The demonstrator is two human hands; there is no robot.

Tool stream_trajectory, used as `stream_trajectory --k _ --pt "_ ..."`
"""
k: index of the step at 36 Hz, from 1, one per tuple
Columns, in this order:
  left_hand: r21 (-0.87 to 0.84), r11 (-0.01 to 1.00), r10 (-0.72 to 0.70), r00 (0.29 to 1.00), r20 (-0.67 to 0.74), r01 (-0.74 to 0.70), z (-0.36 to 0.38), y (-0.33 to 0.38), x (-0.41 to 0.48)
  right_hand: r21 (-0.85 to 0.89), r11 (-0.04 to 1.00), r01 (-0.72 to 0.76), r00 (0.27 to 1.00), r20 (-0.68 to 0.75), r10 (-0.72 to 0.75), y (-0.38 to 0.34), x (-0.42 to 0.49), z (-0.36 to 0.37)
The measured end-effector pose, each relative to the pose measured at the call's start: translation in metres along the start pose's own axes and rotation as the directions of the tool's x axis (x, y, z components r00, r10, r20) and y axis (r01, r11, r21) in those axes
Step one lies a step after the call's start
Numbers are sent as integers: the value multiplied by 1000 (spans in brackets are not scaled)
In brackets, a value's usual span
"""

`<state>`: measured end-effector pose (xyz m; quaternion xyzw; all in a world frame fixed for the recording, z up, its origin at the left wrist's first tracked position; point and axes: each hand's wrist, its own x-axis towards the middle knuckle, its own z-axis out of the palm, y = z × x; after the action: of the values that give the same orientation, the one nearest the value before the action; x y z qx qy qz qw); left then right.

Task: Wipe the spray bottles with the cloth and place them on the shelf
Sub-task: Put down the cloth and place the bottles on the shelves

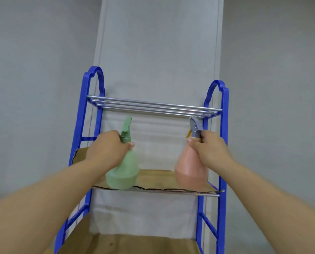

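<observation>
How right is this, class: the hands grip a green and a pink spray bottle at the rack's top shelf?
Wrong shelf: the head view shows the left hand gripping the green bottle and the right hand the pink bottle at the cardboard-covered shelf below.

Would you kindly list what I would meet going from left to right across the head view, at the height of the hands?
Left blue upright of the rack → left hand → green spray bottle → pink spray bottle → right hand → right blue upright.
</observation>
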<state>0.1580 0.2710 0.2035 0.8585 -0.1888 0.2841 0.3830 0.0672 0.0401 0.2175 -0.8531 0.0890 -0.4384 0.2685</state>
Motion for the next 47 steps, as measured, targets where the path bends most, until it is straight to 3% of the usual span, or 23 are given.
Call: stream_trajectory --k 8,13,28,34,38,41,47 --pt "10 1000 -8 999 -36 9 43 -31 56 16 998 -61 998 -26 61 34 55 48" --pt "17 1000 -21 999 -38 21 62 -48 81 -65 995 -75 996 -48 72 57 77 67" --pt "-5 999 -35 999 -38 35 99 -70 100 -121 989 -83 997 0 83 93 86 98" --pt "-15 998 -64 997 47 65 96 -75 99 -109 990 -88 994 50 94 92 84 97" --pt "51 997 -67 994 91 63 86 -73 93 -224 965 -132 977 137 166 82 84 88" --pt "128 990 -65 992 110 50 72 -69 84 -281 946 -164 972 116 203 74 82 73" --pt "147 989 7 986 169 -32 39 -51 57 -535 845 -20 985 137 110 47 52 32"
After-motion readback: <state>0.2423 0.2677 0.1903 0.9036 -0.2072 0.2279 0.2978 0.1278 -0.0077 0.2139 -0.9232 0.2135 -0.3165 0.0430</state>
